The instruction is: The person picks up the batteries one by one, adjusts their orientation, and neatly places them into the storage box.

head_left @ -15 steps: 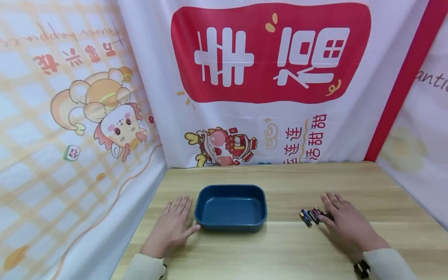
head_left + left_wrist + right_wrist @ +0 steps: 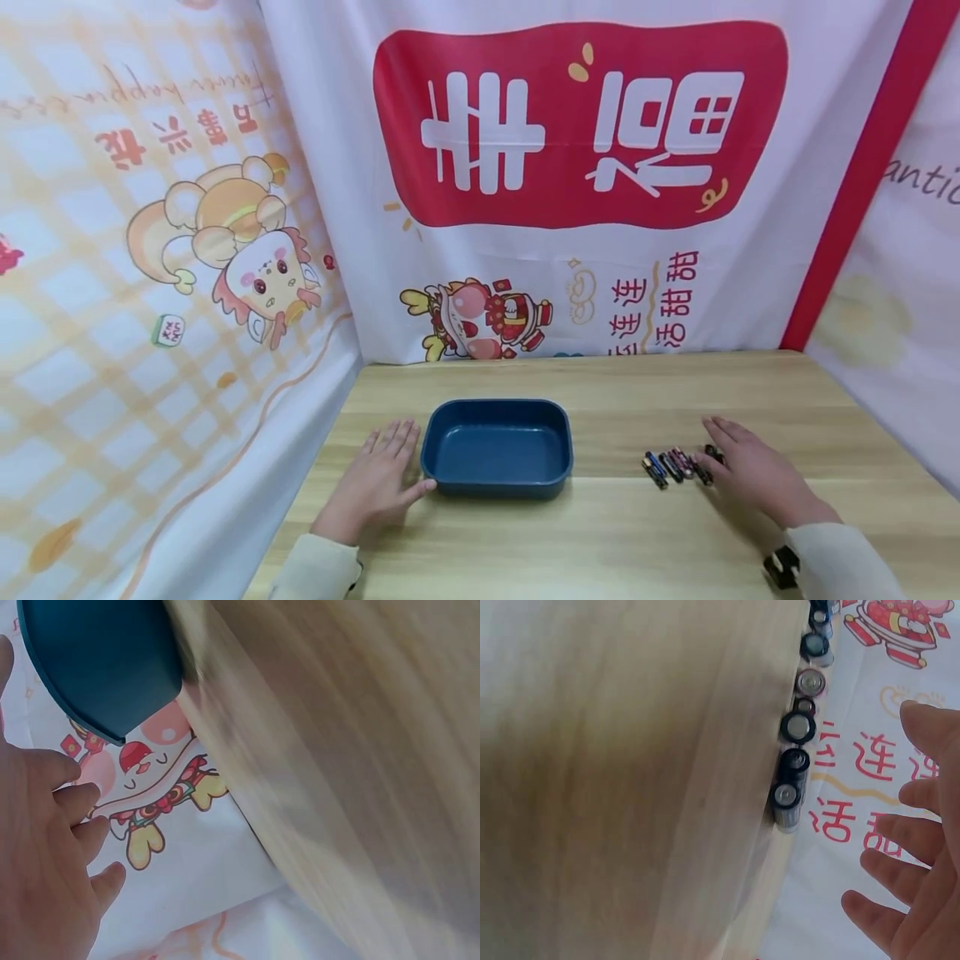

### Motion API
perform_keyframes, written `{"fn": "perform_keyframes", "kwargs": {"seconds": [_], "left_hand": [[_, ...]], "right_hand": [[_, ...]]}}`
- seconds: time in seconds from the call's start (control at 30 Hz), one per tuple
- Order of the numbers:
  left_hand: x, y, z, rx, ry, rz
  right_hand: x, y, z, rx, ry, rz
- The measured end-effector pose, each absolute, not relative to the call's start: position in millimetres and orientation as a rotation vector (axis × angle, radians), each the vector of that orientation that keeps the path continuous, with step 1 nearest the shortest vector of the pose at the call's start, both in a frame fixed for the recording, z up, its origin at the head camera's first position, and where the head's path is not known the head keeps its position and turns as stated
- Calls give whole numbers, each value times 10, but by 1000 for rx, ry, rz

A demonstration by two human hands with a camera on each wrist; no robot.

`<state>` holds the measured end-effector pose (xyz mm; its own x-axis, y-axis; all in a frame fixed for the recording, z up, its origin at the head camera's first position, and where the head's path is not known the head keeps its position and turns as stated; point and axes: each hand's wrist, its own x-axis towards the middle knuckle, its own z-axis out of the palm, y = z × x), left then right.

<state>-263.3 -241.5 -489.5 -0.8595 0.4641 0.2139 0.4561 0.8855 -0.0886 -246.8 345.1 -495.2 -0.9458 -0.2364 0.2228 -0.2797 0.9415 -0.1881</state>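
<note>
A dark blue rectangular box (image 2: 497,454) with an open top stands on the wooden table. Beside its left wall is my left hand (image 2: 375,483), palm down, fingers extended. The thumb reaches the box's near left corner; whether it touches is hard to tell. Farther right lies a small row of batteries (image 2: 667,467), seen end-on as several round ends (image 2: 799,727) in the right wrist view. My right hand (image 2: 761,475) hovers at the row's right end with fingers spread loosely, holding nothing. Its thumb partly covers the rightmost batteries in the head view.
The pale wooden table (image 2: 600,542) runs back to a white hanging cloth (image 2: 750,283) with a red printed panel. A checked cloth (image 2: 90,400) hangs along the left side, and another pale cloth (image 2: 885,392) hangs on the right.
My right hand has shifted slightly right, uncovering more of the batteries at the row's right end. The left hand stays beside the box. The head view has tilted up a little.
</note>
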Motion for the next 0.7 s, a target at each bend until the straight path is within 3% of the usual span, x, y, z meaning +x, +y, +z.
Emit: {"fn": "perform_keyframes", "kwargs": {"seconds": [0.27, 0.7], "left_hand": [[-2684, -2382, -5107, -725, -2829, -23], [-2795, -2352, -5040, -746, -2840, -1]], "right_hand": [[-2554, 3621, -4988, 259, -2937, 483], [-2792, 3809, -4999, 183, -2963, 555]]}}
